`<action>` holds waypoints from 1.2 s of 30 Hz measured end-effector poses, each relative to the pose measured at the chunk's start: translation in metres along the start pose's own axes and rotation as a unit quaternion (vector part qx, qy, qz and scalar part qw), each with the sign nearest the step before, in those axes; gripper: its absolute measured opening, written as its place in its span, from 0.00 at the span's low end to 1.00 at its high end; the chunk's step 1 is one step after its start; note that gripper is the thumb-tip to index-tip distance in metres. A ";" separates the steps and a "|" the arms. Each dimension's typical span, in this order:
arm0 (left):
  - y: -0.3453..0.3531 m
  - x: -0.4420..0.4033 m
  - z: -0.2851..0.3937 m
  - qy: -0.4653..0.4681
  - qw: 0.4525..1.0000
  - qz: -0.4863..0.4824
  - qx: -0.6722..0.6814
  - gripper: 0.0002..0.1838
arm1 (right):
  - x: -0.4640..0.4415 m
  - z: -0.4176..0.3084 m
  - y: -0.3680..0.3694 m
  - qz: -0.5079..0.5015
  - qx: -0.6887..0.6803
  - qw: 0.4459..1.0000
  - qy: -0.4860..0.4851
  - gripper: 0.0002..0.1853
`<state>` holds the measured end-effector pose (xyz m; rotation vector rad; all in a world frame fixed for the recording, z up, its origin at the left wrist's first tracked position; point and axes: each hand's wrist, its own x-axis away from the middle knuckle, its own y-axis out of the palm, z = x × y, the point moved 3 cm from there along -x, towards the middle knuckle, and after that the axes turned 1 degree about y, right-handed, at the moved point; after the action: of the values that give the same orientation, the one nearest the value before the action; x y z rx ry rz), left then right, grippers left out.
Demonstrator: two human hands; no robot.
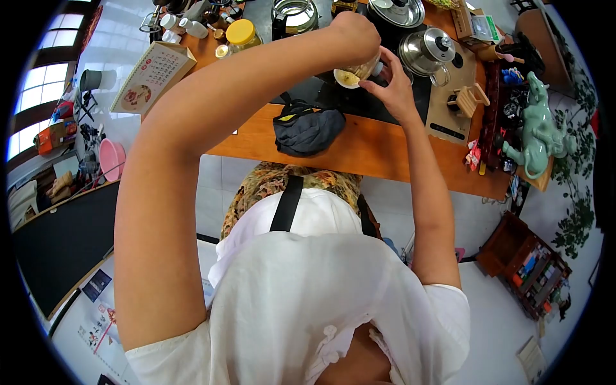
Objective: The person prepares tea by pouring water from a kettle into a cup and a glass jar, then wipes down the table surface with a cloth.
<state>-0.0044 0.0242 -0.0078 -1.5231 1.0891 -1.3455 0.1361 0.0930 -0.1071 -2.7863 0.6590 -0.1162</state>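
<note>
My left hand [359, 37] is closed in a curled grip above the desk mat. Under it is a clear, tilted container [367, 67], partly hidden by my fingers. Against this container lies a small white round opening or cup [347, 78] with something yellowish in it; which of the two I cannot tell. My right hand [393, 90] comes from the right, thumb below and fingers above, closed around the container's right side. A dark grey cloth pouch [309, 130] lies at the desk's front edge, nearest to my body.
To the right stand a steel-lidded glass kettle [427, 51] and a small wooden chair figure [470, 99]. Behind are a glass pot [295, 16] and a lidded pan [396, 9]. At left are a yellow-lidded jar [242, 33] and a desk calendar [153, 78]. A green animal statue [538, 131] stands far right.
</note>
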 end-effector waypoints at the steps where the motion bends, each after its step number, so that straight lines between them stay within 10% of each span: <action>1: -0.001 0.000 0.000 0.000 1.000 0.008 0.001 0.10 | 0.000 0.000 0.000 0.002 -0.003 1.000 0.003 0.45; 36: -0.013 -0.040 0.015 -0.011 0.998 -0.044 -0.048 0.12 | 0.007 -0.003 0.001 0.048 -0.123 0.991 -0.013 0.46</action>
<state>0.0094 0.0665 -0.0084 -1.6702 1.0974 -1.3485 0.1413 0.0879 -0.1046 -2.9768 0.8526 0.0240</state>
